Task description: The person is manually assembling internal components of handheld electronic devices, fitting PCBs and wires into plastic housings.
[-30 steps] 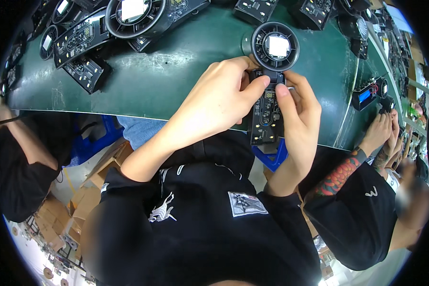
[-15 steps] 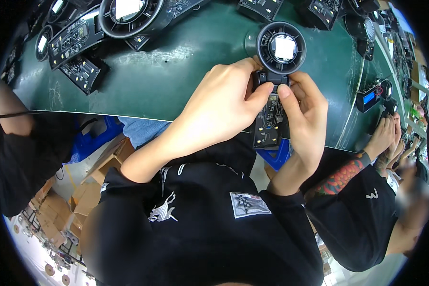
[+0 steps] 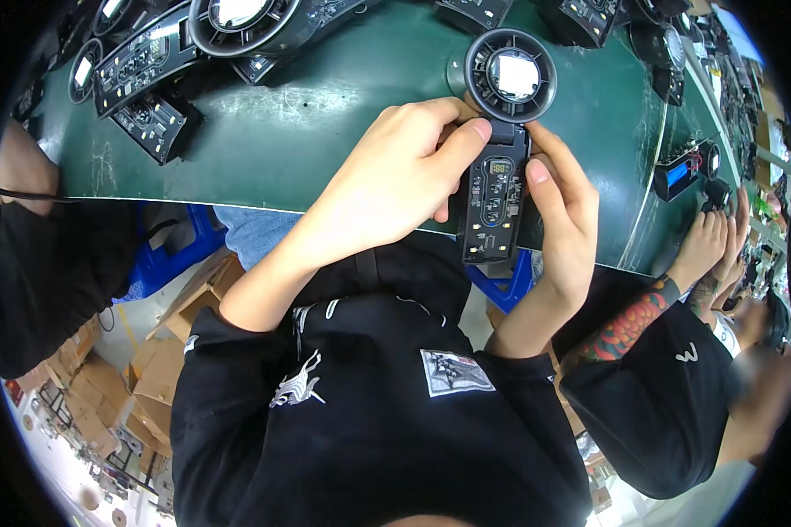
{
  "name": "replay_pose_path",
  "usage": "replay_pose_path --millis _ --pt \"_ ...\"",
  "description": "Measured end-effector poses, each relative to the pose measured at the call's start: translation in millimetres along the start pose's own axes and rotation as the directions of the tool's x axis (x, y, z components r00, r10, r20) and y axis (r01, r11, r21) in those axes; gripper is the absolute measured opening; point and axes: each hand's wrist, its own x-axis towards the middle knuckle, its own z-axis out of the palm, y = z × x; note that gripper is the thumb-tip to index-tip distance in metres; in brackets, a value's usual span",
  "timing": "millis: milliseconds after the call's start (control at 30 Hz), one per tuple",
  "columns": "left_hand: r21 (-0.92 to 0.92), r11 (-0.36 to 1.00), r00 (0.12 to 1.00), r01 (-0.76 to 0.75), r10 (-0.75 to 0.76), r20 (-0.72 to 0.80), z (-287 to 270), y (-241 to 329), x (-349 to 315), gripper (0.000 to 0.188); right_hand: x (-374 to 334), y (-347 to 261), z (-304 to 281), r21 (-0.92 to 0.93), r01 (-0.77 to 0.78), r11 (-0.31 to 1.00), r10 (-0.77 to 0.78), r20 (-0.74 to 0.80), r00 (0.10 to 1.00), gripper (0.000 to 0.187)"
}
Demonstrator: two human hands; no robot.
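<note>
A black handheld fan point(image 3: 492, 224) lies over the near edge of the green table, its round head pointing away from me. Its handle is uncovered, showing a dark circuit board with a small two-digit display and a few gold-coloured parts. In the middle of the round fan head point(image 3: 514, 75) sits a white square. My left hand point(image 3: 395, 176) is closed on the neck and left side of the handle, with the thumb at the board's top. My right hand point(image 3: 567, 206) holds the right side, its fingers partly hidden behind the fan and its thumb beside the board.
Several similar black fans point(image 3: 149, 53) lie at the far left, and more parts point(image 3: 580, 18) along the far edge. To the right, a co-worker's hands point(image 3: 712, 237) are beside an open unit with a blue cell point(image 3: 679, 176). Another person's arm point(image 3: 26, 167) rests at left.
Both thumbs have moved apart from the top of the board, uncovering more of it and its display. The fan has shifted slightly away and to the left.
</note>
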Motion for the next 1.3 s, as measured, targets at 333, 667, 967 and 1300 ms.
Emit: replay_pose_path --millis 333,667,967,1300 --pt "0.041 0.998 0.999 -0.042 0.042 -0.001 5.2 -2.8 2.4 0.026 0.4 8.0 -1.3 0.029 -0.033 0.999 0.034 -0.041 0.999 0.035" --pt "0.184 0.966 0.974 -0.182 0.204 -0.102 11.2 -10.6 4.3 0.023 1.4 2.0 -8.1 -0.053 0.007 0.999 -0.003 0.067 0.998 0.038" --pt "0.476 0.862 0.922 -0.174 0.312 -0.228 0.5 5.0 -20.3 0.022 0.0 -8.2 -40.5 -0.157 0.057 0.986 -0.087 -0.189 0.978 0.03" --pt "0.746 0.622 0.802 -0.24 0.56 -0.209 -25.8 7.4 -24.4 0.014 62.3 19.9 -147.5 -0.749 -0.659 0.074 -0.429 -0.62 0.657 0.055"
